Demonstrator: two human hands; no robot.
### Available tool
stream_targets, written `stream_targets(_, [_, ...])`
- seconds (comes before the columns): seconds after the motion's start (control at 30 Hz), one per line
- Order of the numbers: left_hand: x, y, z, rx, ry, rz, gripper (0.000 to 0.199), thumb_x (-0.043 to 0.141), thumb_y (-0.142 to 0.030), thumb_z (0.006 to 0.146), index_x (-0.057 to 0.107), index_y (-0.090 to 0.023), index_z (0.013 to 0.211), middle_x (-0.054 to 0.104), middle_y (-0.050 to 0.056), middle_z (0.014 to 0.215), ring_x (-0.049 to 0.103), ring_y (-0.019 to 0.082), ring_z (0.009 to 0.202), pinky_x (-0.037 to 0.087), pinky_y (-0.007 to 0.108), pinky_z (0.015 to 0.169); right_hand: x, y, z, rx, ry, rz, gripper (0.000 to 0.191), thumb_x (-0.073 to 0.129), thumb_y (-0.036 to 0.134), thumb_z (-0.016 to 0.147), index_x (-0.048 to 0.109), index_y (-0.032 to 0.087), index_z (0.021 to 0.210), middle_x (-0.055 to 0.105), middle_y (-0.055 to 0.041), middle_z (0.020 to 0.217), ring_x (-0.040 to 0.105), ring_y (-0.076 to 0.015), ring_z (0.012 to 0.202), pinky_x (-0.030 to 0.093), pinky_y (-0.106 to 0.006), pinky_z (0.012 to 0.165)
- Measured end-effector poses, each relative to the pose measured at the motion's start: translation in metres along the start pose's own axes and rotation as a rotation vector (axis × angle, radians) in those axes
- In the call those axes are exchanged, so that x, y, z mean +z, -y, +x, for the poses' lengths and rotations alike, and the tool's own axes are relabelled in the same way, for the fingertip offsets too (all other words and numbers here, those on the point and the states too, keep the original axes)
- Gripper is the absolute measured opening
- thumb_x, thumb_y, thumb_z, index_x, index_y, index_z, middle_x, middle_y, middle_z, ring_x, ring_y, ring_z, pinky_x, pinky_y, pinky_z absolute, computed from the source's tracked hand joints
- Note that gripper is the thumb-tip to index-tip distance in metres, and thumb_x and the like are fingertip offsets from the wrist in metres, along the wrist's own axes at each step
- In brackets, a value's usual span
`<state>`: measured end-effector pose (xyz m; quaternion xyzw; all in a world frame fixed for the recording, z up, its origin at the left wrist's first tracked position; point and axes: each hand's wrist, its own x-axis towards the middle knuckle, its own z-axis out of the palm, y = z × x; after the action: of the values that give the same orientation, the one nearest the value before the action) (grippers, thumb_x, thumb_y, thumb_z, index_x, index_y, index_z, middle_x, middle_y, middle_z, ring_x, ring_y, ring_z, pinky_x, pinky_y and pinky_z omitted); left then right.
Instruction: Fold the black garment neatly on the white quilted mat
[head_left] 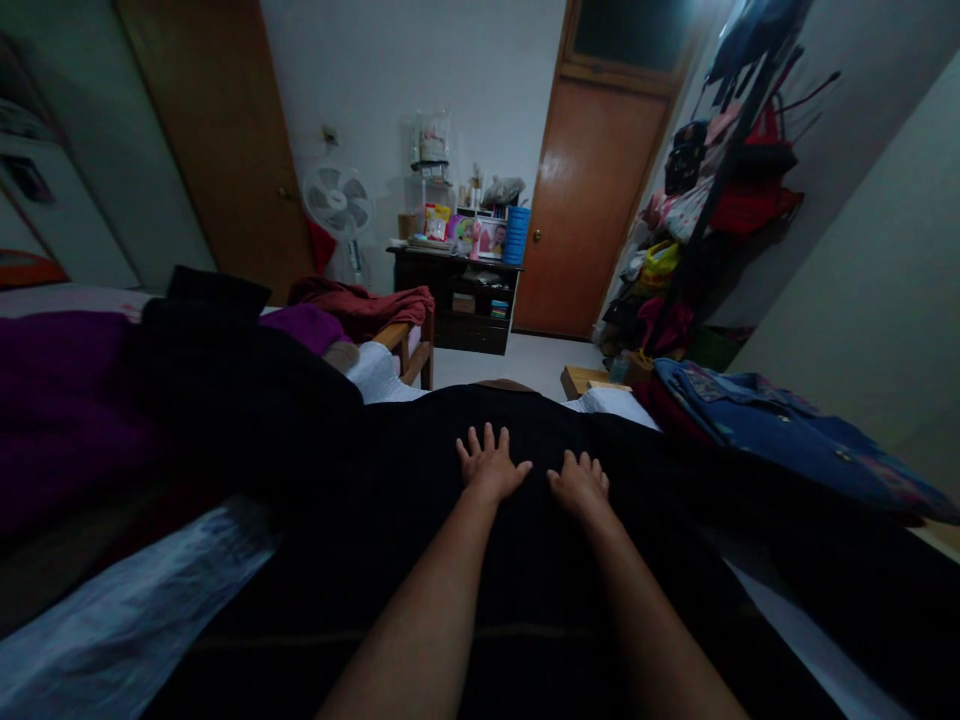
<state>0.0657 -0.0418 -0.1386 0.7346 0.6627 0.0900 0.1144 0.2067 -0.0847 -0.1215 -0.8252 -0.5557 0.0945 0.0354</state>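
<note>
A black garment (525, 570) lies spread out in front of me over a pale, patterned cover (172, 610). Flat on its upper middle rests my left hand (489, 464), fingers spread and thumb pointing right. My right hand (581, 482) lies a little to the right on the same cloth, palm down, its thumb apart and its fingers slightly bent. Neither hand holds anything. A brown patch (506, 385) shows at the garment's far edge. Dark sleeve-like parts stretch out to both sides.
Purple cloth (67, 410) and dark clothes are heaped at left. A folded blue denim item (795, 430) lies at right. Beyond are a wooden frame (420, 350), a reddish cloth (367, 305), a fan (337, 200), a dark cabinet (472, 330), a door (585, 200) and hanging bags (757, 190).
</note>
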Motion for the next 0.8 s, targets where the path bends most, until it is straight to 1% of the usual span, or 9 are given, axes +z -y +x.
stream_targets(0.07, [0.001, 0.000, 0.000, -0.001, -0.009, -0.004, 0.078, 0.034, -0.067, 0.081, 0.029, -0.025, 0.146, 0.018, 0.009, 0.156, 0.007, 0.039, 0.142, 0.005, 0.061, 0.110, 0.005, 0.007, -0.007, -0.063, -0.022, 0.029, 0.058, 0.038, 0.037, 0.089, 0.035, 0.013, 0.142, 0.030, -0.0146, 0.150, 0.024, -0.0306, 0.139, 0.021, -0.044, 0.109])
stream_targets(0.13, [0.002, 0.001, -0.001, 0.004, -0.024, -0.004, 0.070, 0.030, -0.062, 0.086, 0.030, -0.026, 0.146, 0.020, 0.008, 0.156, 0.009, 0.038, 0.142, 0.007, 0.060, 0.110, 0.015, 0.012, -0.013, -0.104, -0.082, 0.036, 0.056, 0.034, 0.032, 0.089, 0.035, 0.013, 0.142, 0.030, -0.0123, 0.151, 0.023, -0.0271, 0.139, 0.020, -0.043, 0.110])
stream_targets(0.2, [0.004, 0.002, -0.001, 0.010, -0.043, 0.003, 0.067, 0.028, -0.060, 0.088, 0.031, -0.027, 0.145, 0.021, 0.008, 0.156, 0.011, 0.037, 0.142, 0.008, 0.059, 0.111, 0.025, 0.015, -0.017, -0.115, -0.151, 0.021, 0.055, 0.035, 0.031, 0.089, 0.037, 0.014, 0.141, 0.031, -0.0118, 0.151, 0.022, -0.0264, 0.140, 0.016, -0.043, 0.112])
stream_targets(0.27, [0.005, 0.003, 0.000, 0.013, -0.065, 0.009, 0.065, 0.029, -0.059, 0.088, 0.031, -0.028, 0.145, 0.022, 0.007, 0.155, 0.013, 0.036, 0.141, 0.009, 0.059, 0.111, 0.031, 0.016, -0.019, -0.119, -0.186, 0.009, 0.054, 0.037, 0.031, 0.089, 0.040, 0.014, 0.140, 0.032, -0.0120, 0.150, 0.022, -0.0273, 0.140, 0.014, -0.045, 0.112])
stream_targets(0.37, [0.007, 0.006, 0.002, 0.009, -0.115, 0.014, 0.064, 0.030, -0.059, 0.088, 0.031, -0.028, 0.145, 0.026, 0.006, 0.154, 0.017, 0.034, 0.141, 0.013, 0.057, 0.111, 0.031, 0.016, -0.018, -0.177, -0.181, 0.025, 0.052, 0.037, 0.029, 0.089, 0.041, 0.015, 0.139, 0.033, -0.0109, 0.150, 0.022, -0.0265, 0.140, 0.014, -0.048, 0.112])
stream_targets(0.5, [0.007, 0.010, 0.007, -0.037, -0.187, 0.028, 0.062, 0.028, -0.053, 0.091, 0.032, -0.022, 0.144, 0.030, 0.010, 0.152, 0.023, 0.027, 0.140, 0.019, 0.049, 0.112, 0.027, 0.017, -0.017, -0.387, -0.175, 0.103, 0.053, 0.037, 0.020, 0.086, 0.042, 0.017, 0.139, 0.032, -0.0059, 0.151, 0.022, -0.0198, 0.140, 0.011, -0.041, 0.115])
stream_targets(0.6, [0.007, 0.011, 0.009, -0.072, -0.198, 0.050, 0.058, 0.029, -0.050, 0.091, 0.037, -0.022, 0.141, 0.030, 0.010, 0.152, 0.023, 0.028, 0.140, 0.017, 0.049, 0.112, 0.027, 0.018, -0.017, -0.519, -0.131, 0.164, 0.050, 0.036, 0.021, 0.088, 0.043, 0.016, 0.138, 0.036, -0.0051, 0.149, 0.026, -0.0185, 0.139, 0.014, -0.038, 0.115])
stream_targets(0.73, [0.005, 0.012, 0.011, -0.101, -0.150, 0.064, 0.061, 0.032, -0.055, 0.089, 0.037, -0.025, 0.142, 0.028, 0.007, 0.153, 0.019, 0.034, 0.141, 0.016, 0.053, 0.112, 0.030, 0.018, -0.018, -0.553, -0.082, 0.171, 0.049, 0.037, 0.028, 0.091, 0.043, 0.016, 0.138, 0.037, -0.0057, 0.148, 0.026, -0.0207, 0.139, 0.016, -0.040, 0.114])
stream_targets(0.8, [0.002, 0.020, 0.014, -0.084, -0.125, 0.071, 0.065, 0.031, -0.060, 0.088, 0.036, -0.026, 0.142, 0.027, 0.008, 0.153, 0.019, 0.033, 0.141, 0.018, 0.051, 0.111, 0.030, 0.018, -0.018, -0.547, -0.081, 0.160, 0.050, 0.037, 0.029, 0.091, 0.042, 0.017, 0.139, 0.035, -0.0057, 0.149, 0.025, -0.0207, 0.139, 0.015, -0.040, 0.114])
